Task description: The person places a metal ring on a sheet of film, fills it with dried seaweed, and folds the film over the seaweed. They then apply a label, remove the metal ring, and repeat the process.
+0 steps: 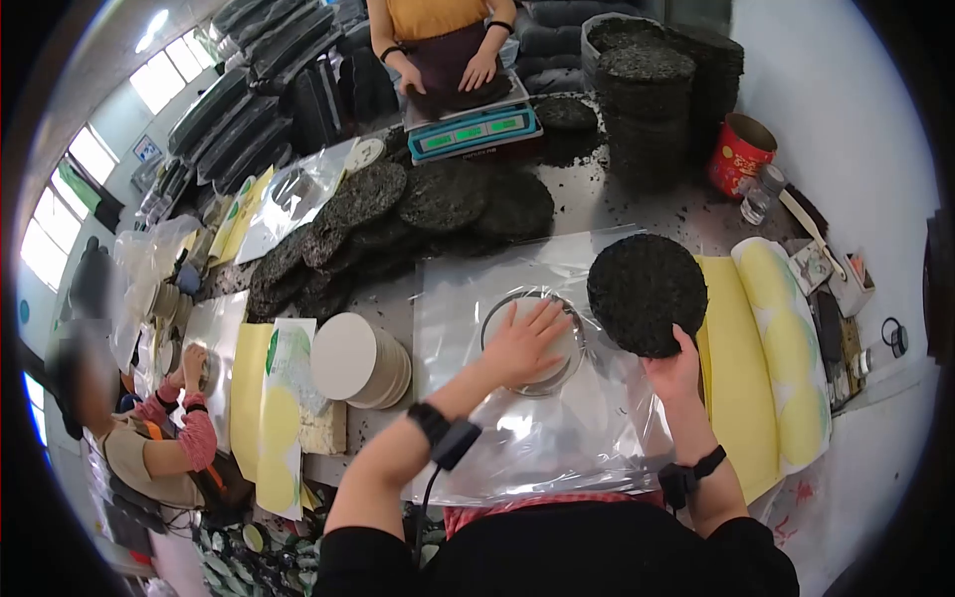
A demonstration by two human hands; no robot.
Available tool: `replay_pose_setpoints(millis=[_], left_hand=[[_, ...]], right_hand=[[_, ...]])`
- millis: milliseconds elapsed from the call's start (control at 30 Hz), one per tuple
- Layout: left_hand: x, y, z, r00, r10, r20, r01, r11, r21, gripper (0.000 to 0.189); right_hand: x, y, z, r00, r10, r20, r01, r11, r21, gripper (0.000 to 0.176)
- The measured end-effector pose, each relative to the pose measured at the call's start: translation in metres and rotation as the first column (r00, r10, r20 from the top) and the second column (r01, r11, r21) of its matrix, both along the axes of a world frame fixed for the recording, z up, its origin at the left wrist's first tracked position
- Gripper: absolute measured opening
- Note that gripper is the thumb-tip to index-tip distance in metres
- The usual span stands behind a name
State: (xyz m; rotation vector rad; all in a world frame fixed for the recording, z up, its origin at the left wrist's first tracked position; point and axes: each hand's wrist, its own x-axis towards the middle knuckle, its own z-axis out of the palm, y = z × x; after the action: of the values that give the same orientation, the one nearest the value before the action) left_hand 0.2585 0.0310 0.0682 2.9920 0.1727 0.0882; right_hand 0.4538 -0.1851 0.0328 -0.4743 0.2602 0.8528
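My left hand (pixel 525 343) lies flat with fingers spread on a pale round card (pixel 565 366), inside a round metal-looking rim (pixel 538 391). Around and under these are clear plastic sheets (pixel 557 453); how the layers overlap is hard to tell. In my right hand (pixel 673 373) a dark round cake of dried seaweed (pixel 647 291) is pinched by its near edge, thumb on top. It is held to the right of the rim, over the sheets' edge. To the left of my left forearm stands a stack of pale round cards (pixel 345 355).
Several seaweed cakes (pixel 443 199) lie overlapped beyond the sheets. A co-worker's hands (pixel 480 72) rest on seaweed at a scale (pixel 476 136). Tall seaweed stacks (pixel 647 99), a red can (pixel 741 154) and yellow printed sheets (pixel 741 368) stand right. Another person (pixel 149 448) works at left.
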Motion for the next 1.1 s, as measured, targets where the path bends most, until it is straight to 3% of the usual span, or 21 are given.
replay_pose_setpoints(millis=[100,233,333,367,400,433,467,500,533,567,600,667,700,733,767,867,900,967,1000,1067,1100], left_hand=[[0.004,0.004,-0.046,0.997,-0.004,-0.080,0.007,0.999,0.042,0.077],[0.015,-0.002,-0.072,0.971,0.041,-0.235,-0.046,0.999,-0.015,0.081],[0.019,-0.002,-0.068,0.968,0.065,-0.242,-0.064,0.998,0.010,0.082],[0.018,-0.003,-0.063,0.957,0.086,-0.277,-0.083,0.996,0.023,0.081],[0.018,0.025,-0.117,0.996,-0.070,-0.060,0.056,0.976,-0.212,0.077],[0.014,0.041,-0.090,0.996,0.017,-0.085,-0.054,0.891,-0.450,0.073],[0.002,0.054,-0.056,0.965,0.227,-0.130,-0.247,0.632,-0.734,0.069],[-0.015,0.066,-0.041,0.883,0.440,-0.164,-0.306,0.274,-0.912,0.065],[-0.034,0.071,-0.033,0.777,0.602,-0.185,-0.233,0.002,-0.972,0.061],[-0.046,0.070,-0.032,0.694,0.700,-0.169,-0.167,-0.071,-0.983,0.057],[-0.052,0.062,-0.035,0.669,0.738,-0.089,-0.180,0.045,-0.983,0.054],[-0.051,0.033,-0.028,0.748,0.586,0.312,-0.262,0.693,-0.672,0.060],[-0.049,0.034,-0.029,0.752,0.626,0.207,-0.275,0.582,-0.765,0.067],[-0.049,0.036,-0.030,0.746,0.628,0.221,-0.261,0.582,-0.770,0.066],[-0.049,0.036,-0.032,0.741,0.630,0.232,-0.250,0.579,-0.776,0.066],[-0.054,0.030,-0.034,0.753,0.612,0.244,-0.283,0.635,-0.719,0.066],[-0.053,0.030,-0.036,0.750,0.605,0.267,-0.289,0.664,-0.690,0.066],[-0.049,0.026,-0.032,0.728,0.624,0.284,-0.291,0.657,-0.696,0.064],[-0.050,0.024,-0.029,0.748,0.580,0.322,-0.342,0.753,-0.562,0.066],[-0.051,0.023,-0.022,0.807,0.465,0.363,-0.401,0.884,-0.240,0.070],[-0.049,0.030,-0.012,0.902,0.302,0.309,-0.236,0.943,-0.233,0.075]], right_hand=[[0.000,0.010,0.016,0.999,0.032,0.012,-0.031,0.999,-0.019,0.046],[0.003,0.010,0.028,0.945,0.081,0.318,-0.082,0.997,-0.010,0.044],[-0.015,0.040,0.071,0.675,0.121,0.728,-0.044,0.991,-0.123,0.050],[-0.019,0.047,0.081,0.434,0.297,0.850,-0.042,0.950,-0.310,0.047],[-0.026,0.060,0.078,0.236,0.322,0.917,-0.003,0.944,-0.331,0.049],[-0.037,0.067,0.099,-0.197,0.349,0.916,0.164,0.933,-0.320,0.057],[-0.044,0.067,0.101,-0.528,0.400,0.749,0.299,0.913,-0.276,0.065],[-0.046,0.065,0.088,-0.672,0.389,0.630,0.305,0.921,-0.244,0.065],[-0.051,0.064,0.068,-0.790,0.370,0.489,0.306,0.929,-0.209,0.064],[-0.058,0.062,0.050,-0.791,0.392,0.470,0.306,0.918,-0.250,0.061],[-0.064,0.059,0.033,-0.798,0.408,0.444,0.301,0.907,-0.293,0.057],[-0.063,0.061,0.033,-0.772,0.444,0.455,0.261,0.874,-0.411,0.048],[-0.055,0.070,0.046,-0.734,0.466,0.494,0.223,0.852,-0.473,0.042],[-0.051,0.079,0.062,-0.688,0.492,0.533,0.180,0.827,-0.532,0.035],[-0.058,0.090,0.087,-0.634,0.490,0.598,0.278,0.866,-0.415,0.024],[-0.043,0.117,0.039,-0.789,0.454,0.413,0.214,0.834,-0.508,0.025],[-0.036,0.120,0.041,-0.756,0.540,0.371,0.190,0.722,-0.665,0.032],[-0.033,0.127,0.053,-0.749,0.423,0.509,0.122,0.844,-0.523,0.037],[-0.033,0.127,0.053,-0.733,0.367,0.573,0.091,0.887,-0.452,0.039],[-0.036,0.128,0.032,-0.864,0.288,0.414,0.084,0.892,-0.444,0.058],[-0.035,0.128,0.026,-0.906,0.259,0.335,0.096,0.896,-0.434,0.063]])
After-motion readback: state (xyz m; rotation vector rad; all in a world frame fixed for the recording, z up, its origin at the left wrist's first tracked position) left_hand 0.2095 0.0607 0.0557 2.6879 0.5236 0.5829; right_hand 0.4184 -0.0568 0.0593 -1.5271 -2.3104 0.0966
